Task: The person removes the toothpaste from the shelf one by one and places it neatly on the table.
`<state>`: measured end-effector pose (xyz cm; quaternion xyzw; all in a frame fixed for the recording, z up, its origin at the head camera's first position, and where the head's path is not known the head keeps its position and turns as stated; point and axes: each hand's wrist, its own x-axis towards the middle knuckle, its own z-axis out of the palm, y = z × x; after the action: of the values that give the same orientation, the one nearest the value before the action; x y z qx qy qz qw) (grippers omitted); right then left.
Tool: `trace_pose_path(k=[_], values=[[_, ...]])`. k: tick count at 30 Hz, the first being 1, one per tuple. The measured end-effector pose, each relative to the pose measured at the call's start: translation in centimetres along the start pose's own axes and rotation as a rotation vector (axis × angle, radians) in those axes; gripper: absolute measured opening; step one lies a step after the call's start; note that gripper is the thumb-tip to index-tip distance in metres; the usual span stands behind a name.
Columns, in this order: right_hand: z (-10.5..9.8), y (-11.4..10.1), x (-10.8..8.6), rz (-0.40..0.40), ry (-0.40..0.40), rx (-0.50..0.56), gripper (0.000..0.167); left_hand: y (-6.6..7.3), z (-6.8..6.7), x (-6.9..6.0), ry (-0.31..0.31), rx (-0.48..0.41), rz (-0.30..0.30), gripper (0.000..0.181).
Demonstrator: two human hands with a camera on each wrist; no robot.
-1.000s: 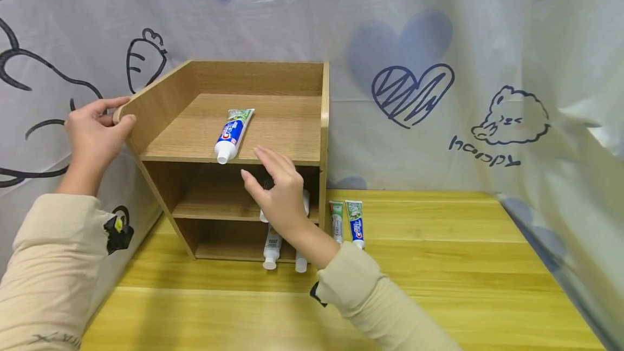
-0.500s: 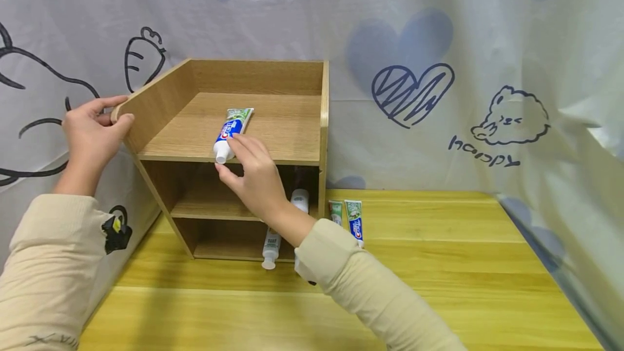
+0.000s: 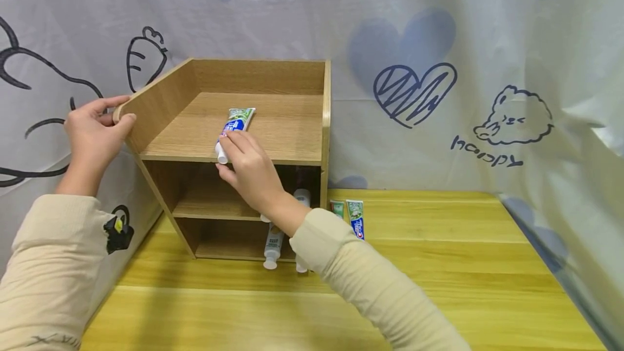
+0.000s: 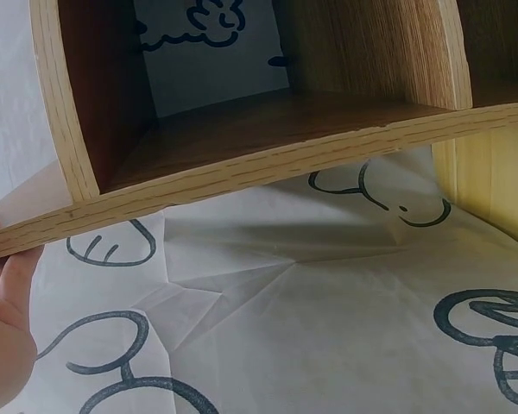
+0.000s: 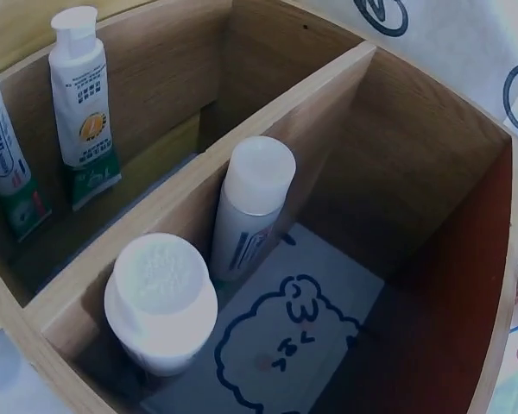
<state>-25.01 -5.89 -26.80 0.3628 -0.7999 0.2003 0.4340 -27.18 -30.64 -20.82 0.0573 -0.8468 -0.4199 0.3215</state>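
A blue, green and white toothpaste tube (image 3: 240,119) lies on the top board of a wooden shelf (image 3: 287,123), its white cap at the front edge. My right hand (image 3: 251,169) holds the tube near the cap, fingers over its side and thumb low by the cap. My left hand (image 3: 95,131) grips the front edge of the shelf's left side panel, thumb on one face and fingers on the other. In the right wrist view, two white-capped containers, a wide one (image 5: 160,302) and a slimmer one (image 5: 255,203), stand out of the middle compartment.
The lowest compartment holds two toothpaste tubes, a white one (image 5: 86,121) and another (image 5: 4,164) beside it. To the shelf's right, a blue-green tube (image 3: 356,218) and a green one (image 3: 337,208) lie on the yellow wooden table (image 3: 439,264). A printed curtain (image 3: 302,20) hangs behind.
My right hand has moved left and up from in front of the shelf onto the toothpaste tube, and its fingers have closed on it. My left hand has kept its place.
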Motion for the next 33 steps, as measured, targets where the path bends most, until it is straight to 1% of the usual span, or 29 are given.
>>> trace_pose_path(k=[8, 12, 14, 20, 25, 33], values=[[0.08, 0.26, 0.42, -0.059, -0.078, -0.109, 0.037, 0.09, 0.14, -0.08, 0.000, 0.001, 0.002, 0.038], [0.16, 0.27, 0.79, -0.095, -0.083, -0.174, 0.036, 0.24, 0.17, 0.00, 0.005, -0.011, 0.011, 0.038], [0.26, 0.25, 0.88, -0.107, -0.086, -0.199, 0.035, 0.24, 0.11, -0.01, 0.001, -0.016, 0.004, 0.038], [0.64, 0.31, 0.74, -0.132, -0.062, -0.238, 0.029, 0.12, -0.06, -0.12, -0.012, -0.013, -0.011, 0.039], [0.66, 0.45, 0.54, -0.124, -0.042, -0.223, 0.028, 0.11, -0.10, -0.08, -0.010, -0.009, -0.011, 0.039], [0.55, 0.77, 0.00, -0.035, -0.052, -0.122, 0.031, 0.07, 0.00, -0.12, -0.007, -0.003, -0.005, 0.038]])
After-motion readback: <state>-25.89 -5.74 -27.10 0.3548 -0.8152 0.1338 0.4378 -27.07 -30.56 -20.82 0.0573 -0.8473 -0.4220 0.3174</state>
